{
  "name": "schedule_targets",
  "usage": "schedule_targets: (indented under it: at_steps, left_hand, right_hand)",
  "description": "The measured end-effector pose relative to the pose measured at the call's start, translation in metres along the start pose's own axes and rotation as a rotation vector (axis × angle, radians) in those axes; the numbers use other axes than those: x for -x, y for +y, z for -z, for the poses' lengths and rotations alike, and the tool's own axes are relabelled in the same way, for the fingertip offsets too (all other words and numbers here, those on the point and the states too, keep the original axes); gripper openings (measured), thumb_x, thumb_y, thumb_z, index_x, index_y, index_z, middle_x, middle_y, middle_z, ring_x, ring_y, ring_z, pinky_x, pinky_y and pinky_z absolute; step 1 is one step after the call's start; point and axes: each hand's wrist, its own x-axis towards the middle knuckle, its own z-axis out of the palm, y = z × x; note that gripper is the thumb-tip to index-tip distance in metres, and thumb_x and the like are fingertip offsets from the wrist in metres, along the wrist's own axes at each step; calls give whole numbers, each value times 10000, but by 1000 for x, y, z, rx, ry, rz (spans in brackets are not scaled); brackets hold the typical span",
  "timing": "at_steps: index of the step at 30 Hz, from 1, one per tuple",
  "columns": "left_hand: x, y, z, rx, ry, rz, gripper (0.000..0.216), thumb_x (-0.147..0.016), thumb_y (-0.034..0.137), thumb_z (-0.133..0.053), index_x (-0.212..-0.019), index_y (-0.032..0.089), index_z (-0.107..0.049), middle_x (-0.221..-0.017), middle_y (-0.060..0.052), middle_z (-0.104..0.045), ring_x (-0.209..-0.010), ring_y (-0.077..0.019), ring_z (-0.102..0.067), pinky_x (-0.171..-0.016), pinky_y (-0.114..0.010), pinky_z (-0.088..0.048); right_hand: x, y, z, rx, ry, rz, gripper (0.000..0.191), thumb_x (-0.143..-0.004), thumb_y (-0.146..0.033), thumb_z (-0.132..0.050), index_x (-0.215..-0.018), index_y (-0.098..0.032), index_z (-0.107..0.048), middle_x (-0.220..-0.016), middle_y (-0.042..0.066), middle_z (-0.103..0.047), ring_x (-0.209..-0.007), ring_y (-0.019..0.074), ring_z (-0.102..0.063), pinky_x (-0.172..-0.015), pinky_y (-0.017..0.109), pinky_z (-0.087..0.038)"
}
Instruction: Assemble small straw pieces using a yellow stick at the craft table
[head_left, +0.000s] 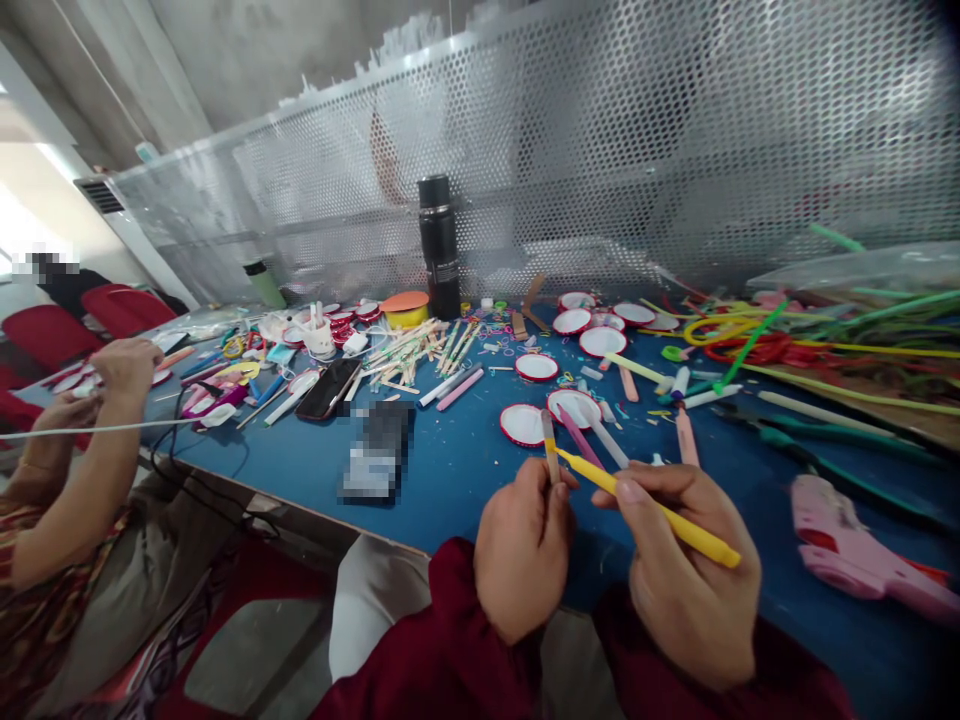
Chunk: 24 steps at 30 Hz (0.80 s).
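Observation:
My left hand (523,548) is closed in a fist around the lower end of a small flat stick (550,443) that points upward. My right hand (686,575) pinches a yellow straw (660,512) that runs from its right side up-left to the stick, where the straw's tip meets it. A pink straw (579,436) and a white straw (609,444) lie on the blue table (450,470) just beyond my fingers. Red-rimmed white round lids (523,424) sit on the table a little farther off.
A pink glue gun (855,550) lies at the right. A black flask (439,247) stands at the back before a perforated metal screen. Loose sticks, straws, a phone (328,389) and a yellow tub (406,310) clutter the middle. Another person's hands (112,375) are at the left.

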Motion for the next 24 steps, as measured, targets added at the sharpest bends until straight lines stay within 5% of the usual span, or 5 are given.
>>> schedule_targets:
  at_steps: [24]
  left_hand:
    - [0,-2,-1,38,-9,13,235,-1073,354,-364,-1066,236,-567,-755,17,-593,-667,-143,-510,-652,-259,-376]
  right_hand:
    - [-1,0,1,49,13,27,223,-929,-427,-676,-850,-219,-658,-731,9,-690,-600,154,-631,-579,284,-492]
